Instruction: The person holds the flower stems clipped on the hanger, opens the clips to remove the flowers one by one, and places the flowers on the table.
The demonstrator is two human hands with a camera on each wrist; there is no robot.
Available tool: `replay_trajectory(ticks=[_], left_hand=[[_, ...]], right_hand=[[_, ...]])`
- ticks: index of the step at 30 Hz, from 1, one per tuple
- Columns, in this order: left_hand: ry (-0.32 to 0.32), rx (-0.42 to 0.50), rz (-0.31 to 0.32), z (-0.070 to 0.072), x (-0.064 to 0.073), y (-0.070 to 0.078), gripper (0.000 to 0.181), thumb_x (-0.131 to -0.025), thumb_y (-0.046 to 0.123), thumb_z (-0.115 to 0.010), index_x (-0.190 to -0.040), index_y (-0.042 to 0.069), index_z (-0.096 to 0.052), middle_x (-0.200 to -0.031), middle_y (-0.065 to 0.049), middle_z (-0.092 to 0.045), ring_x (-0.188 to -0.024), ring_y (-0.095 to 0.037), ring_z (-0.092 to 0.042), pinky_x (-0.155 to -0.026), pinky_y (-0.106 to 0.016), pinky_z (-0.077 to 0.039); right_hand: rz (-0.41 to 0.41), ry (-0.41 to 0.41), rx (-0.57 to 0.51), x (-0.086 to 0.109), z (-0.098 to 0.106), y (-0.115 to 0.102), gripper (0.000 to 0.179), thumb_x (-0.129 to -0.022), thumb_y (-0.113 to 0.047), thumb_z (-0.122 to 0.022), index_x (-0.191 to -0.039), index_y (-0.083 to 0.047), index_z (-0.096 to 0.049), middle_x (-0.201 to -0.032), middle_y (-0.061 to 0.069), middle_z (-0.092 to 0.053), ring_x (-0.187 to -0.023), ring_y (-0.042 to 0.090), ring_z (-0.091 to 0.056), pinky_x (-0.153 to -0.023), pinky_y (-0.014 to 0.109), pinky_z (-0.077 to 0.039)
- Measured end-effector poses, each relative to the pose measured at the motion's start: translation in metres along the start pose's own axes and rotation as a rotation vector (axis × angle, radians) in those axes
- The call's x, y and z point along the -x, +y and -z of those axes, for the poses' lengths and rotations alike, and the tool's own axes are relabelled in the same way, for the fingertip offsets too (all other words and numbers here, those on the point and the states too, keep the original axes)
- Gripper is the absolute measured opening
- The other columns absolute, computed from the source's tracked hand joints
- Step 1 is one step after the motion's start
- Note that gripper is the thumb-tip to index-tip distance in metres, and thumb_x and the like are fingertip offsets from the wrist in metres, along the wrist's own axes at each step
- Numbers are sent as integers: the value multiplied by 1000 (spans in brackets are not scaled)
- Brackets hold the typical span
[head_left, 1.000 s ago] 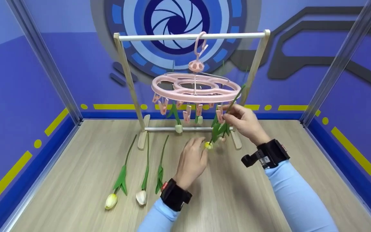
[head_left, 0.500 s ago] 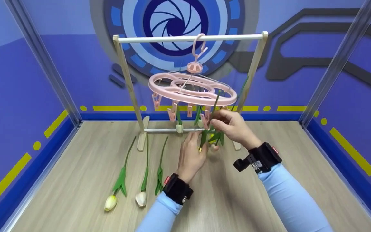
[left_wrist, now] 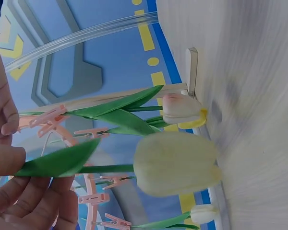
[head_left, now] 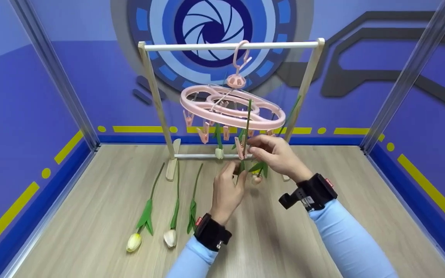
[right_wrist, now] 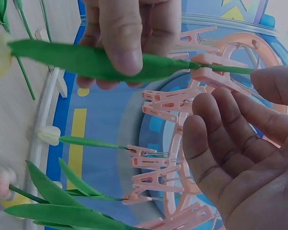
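Observation:
In the head view my left hand (head_left: 226, 191) pinches a white-yellow tulip (left_wrist: 175, 164) by its long green leaf (right_wrist: 86, 60), with the bloom hanging below the fingers. The tulip's stem (head_left: 248, 116) runs up in front of a pink ring clip hanger (head_left: 222, 116). In the right wrist view a pink clothespin (right_wrist: 218, 74) of the hanger has its jaws around this stem, handles spread. My right hand (head_left: 278, 156) is just right of the clothespin, thumb and fingers apart and loosely bent, fingertips close to its handle end.
The hanger hooks over the bar of a wooden rack (head_left: 191, 47). Other tulips hang from its clips, including a white tulip (head_left: 219, 153) and a pinkish tulip (left_wrist: 180, 108). On the table left lie a yellow-white tulip (head_left: 134, 242), a white tulip (head_left: 170, 237) and a partly hidden tulip (head_left: 192, 212).
The hanger ring has tilted down on its right side and its front clips have swung left. My right hand has moved left and slightly down with the clip; the held tulip's stem now stands nearly upright.

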State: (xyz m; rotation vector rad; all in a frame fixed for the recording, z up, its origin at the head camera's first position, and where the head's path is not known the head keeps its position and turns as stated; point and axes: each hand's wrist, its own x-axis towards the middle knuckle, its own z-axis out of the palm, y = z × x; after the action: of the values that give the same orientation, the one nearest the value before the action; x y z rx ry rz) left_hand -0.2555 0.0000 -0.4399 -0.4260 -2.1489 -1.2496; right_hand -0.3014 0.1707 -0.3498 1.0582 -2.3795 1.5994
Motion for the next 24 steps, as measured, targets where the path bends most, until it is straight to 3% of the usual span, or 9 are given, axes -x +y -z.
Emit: replay_trajectory(ticks=[6, 17, 24], left_hand=[[-15, 57, 1, 7, 3, 0, 5, -98, 2, -67, -103, 2, -68, -95, -9, -69, -86, -21, -68, -75, -38, -57], [-148, 251, 155, 21, 7, 1, 13, -104, 6, -59, -105, 5, -72, -91, -6, -72, -80, -15, -67, -71, -27, -53], [-219, 372, 208, 26, 6, -3, 14, -104, 6, -59, -105, 1, -71, -92, -13, -74, -82, -17, -67, -73, -25, -52]], right_hand=[[-19, -5, -26, -3, -2, 1, 27, -102, 0, -57, -124, 15, -62, -109, 30, -68, -85, 11, -68, -75, 24, -57], [-80, -38, -186, -10, -6, 7, 41, -104, 2, -52, -143, 13, -49, -133, 31, -59, -92, 13, -71, -82, 37, -61], [-114, -107, -277, -10, -4, 11, 44, -103, -2, -55, -145, 10, -48, -127, 19, -65, -96, 15, -70, -85, 34, -59]])
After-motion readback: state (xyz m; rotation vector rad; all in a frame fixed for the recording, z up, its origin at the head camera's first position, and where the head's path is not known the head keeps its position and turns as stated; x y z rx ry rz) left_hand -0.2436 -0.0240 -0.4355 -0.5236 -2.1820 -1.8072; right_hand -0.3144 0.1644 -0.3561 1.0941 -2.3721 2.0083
